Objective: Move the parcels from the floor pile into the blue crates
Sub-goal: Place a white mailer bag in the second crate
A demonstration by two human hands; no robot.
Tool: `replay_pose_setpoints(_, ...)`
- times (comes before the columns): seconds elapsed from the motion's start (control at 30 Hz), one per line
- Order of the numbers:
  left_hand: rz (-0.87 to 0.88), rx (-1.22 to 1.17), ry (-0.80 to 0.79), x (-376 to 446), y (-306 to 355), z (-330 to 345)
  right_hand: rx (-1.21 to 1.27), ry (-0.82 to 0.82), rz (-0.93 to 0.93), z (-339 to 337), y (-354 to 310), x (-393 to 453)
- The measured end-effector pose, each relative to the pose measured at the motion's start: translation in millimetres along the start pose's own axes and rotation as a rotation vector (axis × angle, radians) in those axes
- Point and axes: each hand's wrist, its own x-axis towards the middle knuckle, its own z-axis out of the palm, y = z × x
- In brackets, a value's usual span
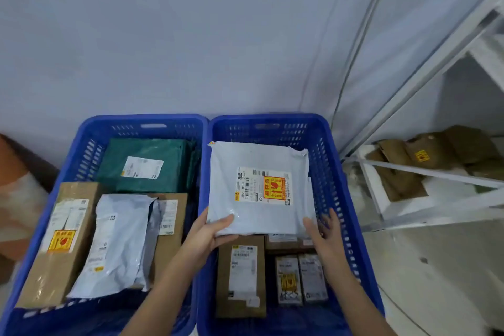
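Two blue crates stand side by side against the wall, the left crate (90, 128) and the right crate (324, 131). A flat white mailer bag (259, 161) with a label and an orange fragile sticker hangs over the far half of the right crate. My left hand (210, 234) grips its near left corner, thumb on top. My right hand (324, 237) holds its near right corner. Beneath it lie a brown box (241, 275) and two small packets (300, 278). The left crate holds a green bag (147, 163), a long brown box (62, 243) and a grey mailer (117, 245).
A white metal shelf frame (425, 169) stands to the right, with brown paper parcels (436, 155) on its lowest level. A cable (362, 35) runs down the wall behind the crates. An orange-brown object (16, 172) sits at the left edge.
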Motion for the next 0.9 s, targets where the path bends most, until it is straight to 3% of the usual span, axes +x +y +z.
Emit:
replay_pose_setpoints(0.1, -0.042, -0.011, -0.038, 40.4, 11.1, 5.5, -0.114, -0.287, 0.163, 9.5, -20.8, 49.7)
replay_pose_setpoints(0.17, -0.037, 0.038, -0.067, 65.7, 16.1, 12.6, -0.165, -0.377, 0.217, 21.4, -29.9, 80.2)
replay_pose_setpoints(0.27, 0.019, 0.254, 0.020, 109.5, 19.5, 22.4, -0.194, -0.326, 0.172, 43.2, -30.4, 121.1)
replay_pose_setpoints(0.4, 0.016, 0.858, 0.267, 167.1, 12.5, 27.0, -0.200, -0.293, 0.150, 68.0, -6.2, 165.1)
replay_pose_setpoints(0.5, -0.060, 1.183, 0.309, 196.6, -6.8, 21.7, -0.269, -0.330, 0.178, 83.3, 24.5, 193.1)
replay_pose_setpoints(0.67, -0.250, 1.436, 0.345, 235.9, -39.7, 3.3, -0.343, -0.341, 0.133, 106.3, 74.7, 223.5)
replay_pose_setpoints(0.9, -0.147, 1.582, 0.406, 277.6, -88.6, -15.0, -0.533, -0.367, 0.032, 129.4, 124.2, 269.1)
